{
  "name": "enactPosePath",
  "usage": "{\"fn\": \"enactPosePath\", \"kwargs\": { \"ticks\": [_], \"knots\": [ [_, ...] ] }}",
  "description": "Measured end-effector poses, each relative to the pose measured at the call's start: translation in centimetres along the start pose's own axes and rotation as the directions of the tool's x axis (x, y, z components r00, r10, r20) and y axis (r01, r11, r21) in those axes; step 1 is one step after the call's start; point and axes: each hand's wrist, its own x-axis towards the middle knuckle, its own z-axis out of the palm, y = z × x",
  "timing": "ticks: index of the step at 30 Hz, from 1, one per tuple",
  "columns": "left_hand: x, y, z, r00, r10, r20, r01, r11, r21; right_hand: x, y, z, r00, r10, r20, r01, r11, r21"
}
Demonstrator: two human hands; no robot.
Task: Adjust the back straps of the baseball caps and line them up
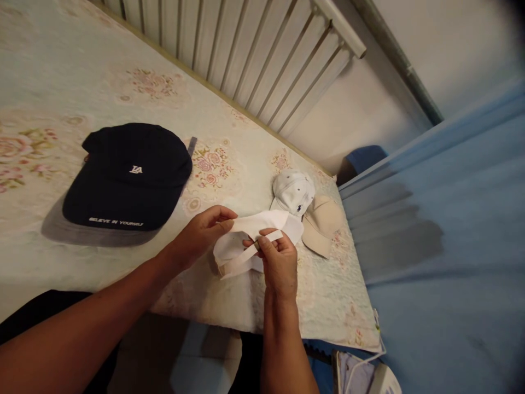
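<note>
A white baseball cap (pixel 254 223) is held up between my two hands, its open underside and back strap facing me. My left hand (pixel 209 225) pinches the edge of the cap at its left side, thumb on top. In my right hand (pixel 279 254), thumb and fingers close on the cap's strap (pixel 241 261) at a small metal buckle (pixel 257 245), and the strap's loose end sticks out past the fingers. A white cap with a small dark logo (pixel 294 191) lies just behind. Beside that one rests a beige cap (pixel 324 224).
A dark navy cap (pixel 135 169) with white lettering sits to the left on the flowered bedspread (pixel 246 158). A white radiator (pixel 229 49) runs along the far side. On the right hangs a blue curtain (pixel 443 230). Some items (pixel 361 372) stand below the bed's edge.
</note>
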Motion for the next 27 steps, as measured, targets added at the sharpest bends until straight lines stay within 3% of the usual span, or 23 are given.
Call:
{"fn": "enactPosePath", "kwargs": {
  "ticks": [10,18,23,27],
  "knots": [
    [0.0,-0.1,0.1,0.999,-0.031,0.026,0.03,1.0,0.004,-0.1,0.2,0.1,0.999,-0.01,-0.038,0.008,0.998,-0.062],
    [0.0,-0.2,-0.1,1.0,0.017,0.013,-0.017,0.998,0.058,0.0,0.2,-0.1,0.996,-0.064,-0.066,0.059,0.996,-0.068],
    [0.0,-0.6,-0.2,0.997,0.04,0.073,-0.044,0.998,0.054,0.3,-0.4,-0.3,0.969,-0.126,-0.214,0.122,0.992,-0.033],
    [0.1,-1.0,-0.1,0.991,0.116,0.068,-0.128,0.966,0.224,1.1,0.2,-0.6,0.946,-0.125,-0.298,0.176,0.973,0.151]
  ]
}}
